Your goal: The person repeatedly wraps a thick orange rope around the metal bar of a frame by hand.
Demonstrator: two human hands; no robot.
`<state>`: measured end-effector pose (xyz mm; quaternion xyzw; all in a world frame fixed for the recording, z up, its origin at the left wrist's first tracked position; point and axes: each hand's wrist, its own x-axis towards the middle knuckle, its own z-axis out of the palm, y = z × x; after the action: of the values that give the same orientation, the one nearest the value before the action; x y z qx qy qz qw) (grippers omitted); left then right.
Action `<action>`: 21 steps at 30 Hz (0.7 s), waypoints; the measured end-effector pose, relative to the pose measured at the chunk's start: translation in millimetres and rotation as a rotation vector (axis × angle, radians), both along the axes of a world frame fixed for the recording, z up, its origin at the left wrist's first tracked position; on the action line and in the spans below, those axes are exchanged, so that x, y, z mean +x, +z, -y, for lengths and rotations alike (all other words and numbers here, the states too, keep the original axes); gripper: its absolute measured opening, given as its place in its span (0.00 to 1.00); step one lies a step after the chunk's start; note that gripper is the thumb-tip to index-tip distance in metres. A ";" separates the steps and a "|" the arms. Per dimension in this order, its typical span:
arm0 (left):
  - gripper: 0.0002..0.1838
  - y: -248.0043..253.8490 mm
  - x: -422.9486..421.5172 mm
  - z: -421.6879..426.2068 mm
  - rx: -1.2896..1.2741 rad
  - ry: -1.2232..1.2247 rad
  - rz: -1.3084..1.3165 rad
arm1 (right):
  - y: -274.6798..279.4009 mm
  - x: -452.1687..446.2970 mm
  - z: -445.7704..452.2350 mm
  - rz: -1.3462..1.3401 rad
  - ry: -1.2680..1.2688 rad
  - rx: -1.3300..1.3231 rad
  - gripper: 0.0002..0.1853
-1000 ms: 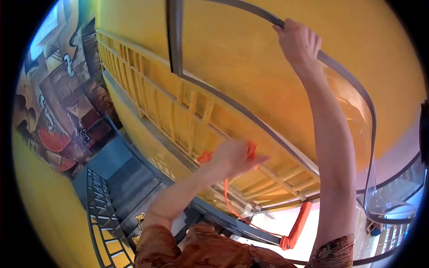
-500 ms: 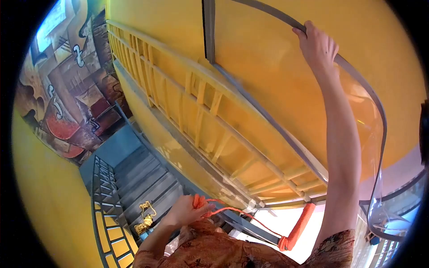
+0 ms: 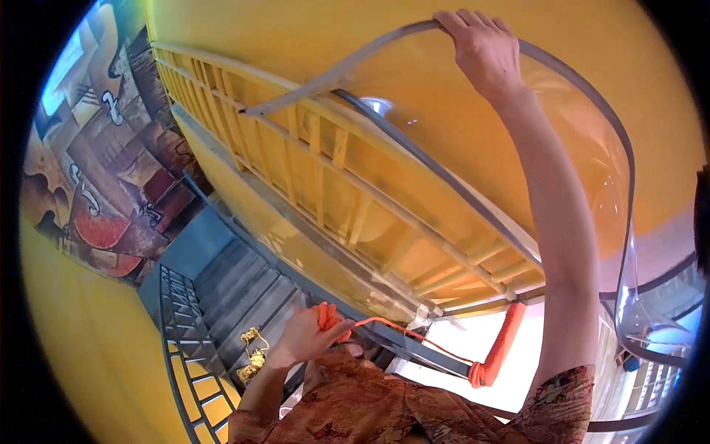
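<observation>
High in the view, my right hand (image 3: 484, 55) is closed over the grey edge band (image 3: 584, 87) of a clear plastic sheet. One end of the band reaches down to the left, across the yellow ladder (image 3: 314, 152). The rest curves down on the right side. Low in the middle, my left hand (image 3: 302, 339) is closed round a bunch of orange rope (image 3: 326, 317). A strand runs from it to an orange rope wrapping (image 3: 503, 346) on a bar to the right. The left fingertips are partly hidden by the rope.
Grey stairs (image 3: 229, 285) descend at lower left beside a dark metal railing (image 3: 171, 325). A yellow rope bundle (image 3: 253, 361) lies near the steps. A painted mural (image 3: 96, 222) covers the far left wall, and the right wall (image 3: 662, 133) is yellow.
My right hand has moved left and slightly up with the band, whose end now crosses in front of the ladder. My left hand keeps the orange rope, and the view has shifted slightly.
</observation>
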<state>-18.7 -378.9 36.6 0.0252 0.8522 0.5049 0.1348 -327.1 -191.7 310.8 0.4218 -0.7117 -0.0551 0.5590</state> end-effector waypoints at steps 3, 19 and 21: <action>0.22 9.2 3.9 -10.5 0.018 0.022 -0.004 | 2.0 -11.1 0.1 0.040 -0.262 -0.028 0.17; 0.20 -9.1 23.0 2.5 0.101 0.132 0.288 | 54.9 -65.6 12.4 0.081 -0.450 -0.040 0.06; 0.18 2.2 25.1 1.7 0.151 0.217 0.265 | 57.5 -60.5 3.1 0.055 -0.398 -0.048 0.07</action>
<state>6.4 -380.5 38.7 -0.1235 0.7843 0.5781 0.1882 -387.6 -194.8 368.3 0.2608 -0.7972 -0.1359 0.5273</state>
